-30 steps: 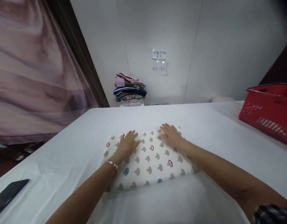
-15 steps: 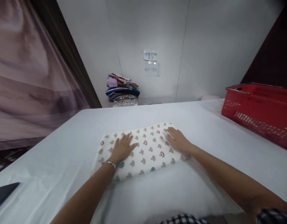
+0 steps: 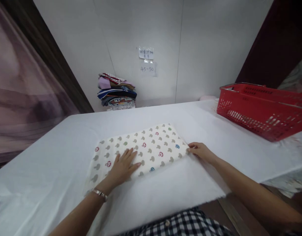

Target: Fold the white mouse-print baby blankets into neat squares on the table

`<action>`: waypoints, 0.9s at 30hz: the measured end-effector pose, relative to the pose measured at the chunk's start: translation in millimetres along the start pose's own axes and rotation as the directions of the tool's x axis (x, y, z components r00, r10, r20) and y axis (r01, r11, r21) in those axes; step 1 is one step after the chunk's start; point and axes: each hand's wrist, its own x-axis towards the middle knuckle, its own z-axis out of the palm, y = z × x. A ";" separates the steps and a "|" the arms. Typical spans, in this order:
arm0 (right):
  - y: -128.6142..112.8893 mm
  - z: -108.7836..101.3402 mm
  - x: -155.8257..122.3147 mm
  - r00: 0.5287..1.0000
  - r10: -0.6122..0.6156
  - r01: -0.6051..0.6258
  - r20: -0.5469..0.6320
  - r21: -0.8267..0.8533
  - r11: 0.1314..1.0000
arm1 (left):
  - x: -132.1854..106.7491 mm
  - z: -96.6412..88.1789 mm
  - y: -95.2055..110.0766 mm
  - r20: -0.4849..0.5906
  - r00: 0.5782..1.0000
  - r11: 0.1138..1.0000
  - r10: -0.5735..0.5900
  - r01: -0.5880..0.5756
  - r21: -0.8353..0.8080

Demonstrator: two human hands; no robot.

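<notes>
A folded cream cloth [image 3: 146, 147] printed with small mushrooms lies flat on the white table [image 3: 54, 141]. My left hand [image 3: 122, 166] rests palm down on the cloth's near left part, fingers stretched out flat. At the cloth's right edge, my right hand [image 3: 201, 151] touches the cloth with its fingers curled at the corner. Whether they pinch the fabric does not show. A bracelet circles my left wrist.
A red plastic basket [image 3: 261, 109] stands on the table at the far right. A stack of folded clothes [image 3: 116, 93] sits against the back wall. A pinkish curtain [image 3: 20, 85] hangs at the left. Paper notes [image 3: 146, 59] stick to the wall.
Both hands slid back toward me across the cloth. The right hand moved off its top to the right edge. The view turned rightward, showing more of the basket.
</notes>
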 end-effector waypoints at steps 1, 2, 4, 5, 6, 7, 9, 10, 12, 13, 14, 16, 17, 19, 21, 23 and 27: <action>0.1 1.2 1.4 1.000 -0.015 0.015 -0.011 -0.010 1.000 | -3.0 3.3 1.5 -0.002 1.000 1.000 0.008 -0.008 0.017; 0.4 1.9 3.4 0.999 -0.026 0.025 -0.023 -0.026 0.999 | -4.7 5.9 2.3 -0.004 1.000 1.000 0.007 -0.007 0.029; 1.2 2.7 7.4 0.998 -0.043 0.037 -0.043 -0.116 0.993 | -5.0 9.1 2.0 -0.012 1.000 0.999 -0.003 0.003 0.044; 1.7 3.0 8.7 0.996 -0.067 0.055 -0.052 -0.197 0.979 | -4.4 9.8 1.4 -0.019 1.000 0.999 -0.004 0.004 0.046; 2.0 3.5 9.3 0.993 -0.102 0.080 -0.059 -0.298 0.951 | -3.8 10.2 0.8 -0.026 1.000 0.999 -0.002 0.003 0.046; 2.2 4.2 9.2 0.988 -0.142 0.104 -0.064 -0.405 0.908 | -3.3 10.2 0.3 -0.033 0.999 0.999 0.001 0.001 0.045; 2.5 6.4 7.3 0.975 -0.214 0.136 -0.063 -0.592 0.795 | -3.2 9.9 0.0 -0.041 0.999 0.999 0.005 -0.003 0.042; 2.6 7.8 5.9 0.970 -0.233 0.134 -0.063 -0.659 0.740 | -3.5 9.7 0.2 -0.044 0.999 0.999 0.004 -0.003 0.042; 2.9 10.5 3.2 0.969 -0.238 0.106 -0.071 -0.750 0.653 | -4.5 9.3 1.2 -0.047 0.999 0.999 0.000 0.002 0.046; 2.8 11.3 2.1 0.969 -0.235 0.094 -0.072 -0.776 0.624 | -5.0 9.2 1.8 -0.046 0.999 0.999 -0.003 0.005 0.048; 2.5 11.4 1.5 0.971 -0.228 0.086 -0.069 -0.791 0.606 | -5.4 9.2 2.3 -0.043 0.999 0.999 -0.007 0.009 0.050; 0.3 9.2 2.3 0.976 -0.213 0.102 -0.039 -0.786 0.609 | -5.9 9.4 3.0 -0.042 0.999 0.998 -0.016 0.018 0.052; -2.0 7.1 4.0 0.978 -0.210 0.122 -0.017 -0.766 0.631 | -5.9 9.6 3.1 -0.046 0.999 0.998 -0.016 0.018 0.053; -9.8 2.2 10.9 0.976 -0.217 0.148 -0.007 -0.710 0.689 | -5.7 10.5 3.0 -0.059 0.998 0.998 -0.007 0.010 0.056; -21.4 -0.5 22.3 0.970 -0.238 0.150 -0.042 -0.670 0.727 | -5.2 11.5 2.6 -0.068 0.998 0.998 -0.002 0.006 0.061; -34.6 1.9 36.7 0.968 -0.239 0.131 -0.074 -0.665 0.735 | -4.9 12.6 2.1 -0.064 0.998 0.998 -0.011 0.016 0.065; -53.5 19.6 63.9 0.978 -0.192 0.085 -0.084 -0.676 0.732 | -5.1 15.2 0.5 -0.075 0.997 0.998 -0.013 0.018 0.068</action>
